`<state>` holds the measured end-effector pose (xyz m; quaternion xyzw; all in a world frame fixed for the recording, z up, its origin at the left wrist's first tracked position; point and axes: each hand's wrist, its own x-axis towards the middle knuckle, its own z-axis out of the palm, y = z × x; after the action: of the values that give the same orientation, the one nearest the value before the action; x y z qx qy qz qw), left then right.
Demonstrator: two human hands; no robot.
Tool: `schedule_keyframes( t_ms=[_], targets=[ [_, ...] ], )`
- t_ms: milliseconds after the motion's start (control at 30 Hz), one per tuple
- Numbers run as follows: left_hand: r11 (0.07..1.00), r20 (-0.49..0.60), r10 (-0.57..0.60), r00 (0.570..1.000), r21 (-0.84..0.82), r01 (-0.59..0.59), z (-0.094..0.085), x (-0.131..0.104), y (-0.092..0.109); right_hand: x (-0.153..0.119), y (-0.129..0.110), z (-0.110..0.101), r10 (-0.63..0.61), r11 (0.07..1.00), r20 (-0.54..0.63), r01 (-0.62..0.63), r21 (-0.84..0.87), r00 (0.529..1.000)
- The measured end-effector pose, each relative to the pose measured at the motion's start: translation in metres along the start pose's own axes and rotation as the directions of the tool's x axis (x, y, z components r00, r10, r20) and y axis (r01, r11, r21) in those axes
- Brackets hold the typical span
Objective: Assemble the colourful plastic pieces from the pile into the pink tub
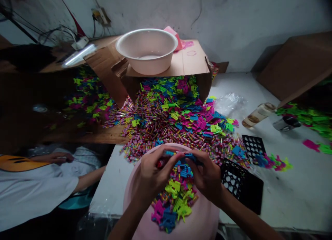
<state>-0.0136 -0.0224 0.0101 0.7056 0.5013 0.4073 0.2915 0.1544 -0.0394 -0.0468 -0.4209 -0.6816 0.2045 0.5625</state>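
We see a co-worker's shirt (33, 195) cut off at left, a carton (298, 62) at right, and fingers (205, 158) partly hiding a blue piece (190, 156).

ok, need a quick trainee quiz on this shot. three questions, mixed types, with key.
1. What large round container stands on the cardboard box?
2. True or false: the pink tub holds nothing but blue pieces.
3. Fill in the colour: the right hand holds a ____ plastic piece.

Key:
1. A white bowl.
2. False; yellow pieces lie in it too.
3. Blue.
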Motion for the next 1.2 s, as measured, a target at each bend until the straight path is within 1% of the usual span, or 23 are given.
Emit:
schedule_keyframes(
  t_ms=[33, 100, 167, 200, 233, 300, 333, 400, 467, 500, 567, 633, 667, 733, 833, 933, 1000, 1100, 1200],
  targets=[
    [1.0, 0.024, -0.015, 1.0, -0.002, 0.015, 0.0, 0.0, -0.001, 0.0, 0.0, 0.001, 0.014, 1.0, -0.003, -0.014, 0.008, 1.0],
    [1.0, 0.006, 0.014, 1.0, 0.015, -0.014, 0.002, -0.001, -0.004, -0.001, -0.002, 0.004, 0.076, 0.997, -0.031, -0.075, 0.015, 0.997],
    [0.992, -0.077, 0.112, 0.991, 0.068, -0.107, 0.008, -0.006, -0.008, -0.002, -0.003, 0.007, 0.132, 0.991, -0.063, -0.132, 0.005, 0.989],
    [0.981, -0.125, 0.172, 0.977, 0.109, -0.159, 0.011, -0.008, -0.01, -0.002, -0.004, 0.008, 0.145, 0.989, -0.074, -0.146, -0.013, 0.987],
    [0.967, -0.164, 0.228, 0.96, 0.153, -0.204, 0.015, -0.011, -0.011, -0.001, -0.004, 0.009, 0.14, 0.989, -0.079, -0.143, -0.035, 0.987],
    [0.941, -0.203, 0.306, 0.93, 0.215, -0.263, 0.021, -0.014, -0.012, 0.0, -0.003, 0.009, 0.088, 0.993, -0.068, -0.093, -0.073, 0.994],
    [0.935, -0.215, 0.324, 0.921, 0.224, -0.277, 0.022, -0.015, -0.012, 0.0, -0.002, 0.008, 0.059, 0.994, -0.056, -0.063, -0.085, 0.997],
    [0.937, -0.222, 0.324, 0.92, 0.206, -0.281, 0.022, -0.015, -0.011, 0.002, 0.0, 0.005, 0.006, 0.996, -0.023, -0.008, -0.089, 1.0],
    [0.953, -0.199, 0.284, 0.938, 0.165, -0.254, 0.019, -0.014, -0.01, 0.003, 0.003, 0.0, -0.032, 0.995, 0.015, 0.033, -0.092, 0.999],
    [0.966, -0.175, 0.243, 0.954, 0.137, -0.22, 0.016, -0.013, -0.01, 0.003, 0.005, -0.002, -0.048, 0.994, 0.038, 0.051, -0.096, 0.998],
    [0.991, -0.101, 0.121, 0.987, 0.06, -0.116, 0.012, -0.012, -0.01, 0.002, 0.008, -0.004, -0.073, 0.992, 0.065, 0.08, -0.102, 0.995],
    [1.0, -0.032, -0.018, 0.999, -0.027, 0.017, 0.009, -0.01, -0.011, -0.001, 0.011, -0.004, -0.091, 0.991, 0.077, 0.098, -0.096, 0.993],
    [0.995, 0.0, -0.074, 0.997, -0.068, 0.074, 0.008, -0.01, -0.012, -0.003, 0.012, -0.003, -0.091, 0.991, 0.082, 0.098, -0.09, 0.992],
    [0.982, 0.029, -0.143, 0.989, -0.121, 0.145, 0.008, -0.01, -0.013, -0.008, 0.015, 0.0, -0.083, 0.993, 0.073, 0.088, -0.08, 0.994],
    [0.964, 0.059, -0.195, 0.979, -0.174, 0.202, 0.009, -0.008, -0.016, -0.015, 0.019, 0.004, -0.066, 0.994, 0.053, 0.07, -0.089, 0.996],
    [0.933, 0.165, -0.248, 0.955, -0.226, 0.281, 0.007, -0.005, -0.018, -0.021, 0.022, 0.007, -0.057, 0.996, 0.077, 0.063, -0.071, 0.995],
    [0.924, 0.187, -0.268, 0.945, -0.229, 0.307, 0.007, -0.004, -0.022, -0.024, 0.024, 0.008, -0.041, 0.998, 0.077, 0.045, -0.045, 0.996],
    [0.91, 0.171, -0.297, 0.939, -0.249, 0.333, 0.009, -0.003, -0.028, -0.026, 0.026, 0.01, 0.013, 1.0, 0.062, -0.012, -0.015, 0.998],
    [0.863, 0.237, -0.354, 0.905, -0.289, 0.414, 0.012, -0.002, -0.033, -0.025, 0.026, 0.011, 0.117, 0.992, 0.102, -0.12, 0.027, 0.988]
  ],
)
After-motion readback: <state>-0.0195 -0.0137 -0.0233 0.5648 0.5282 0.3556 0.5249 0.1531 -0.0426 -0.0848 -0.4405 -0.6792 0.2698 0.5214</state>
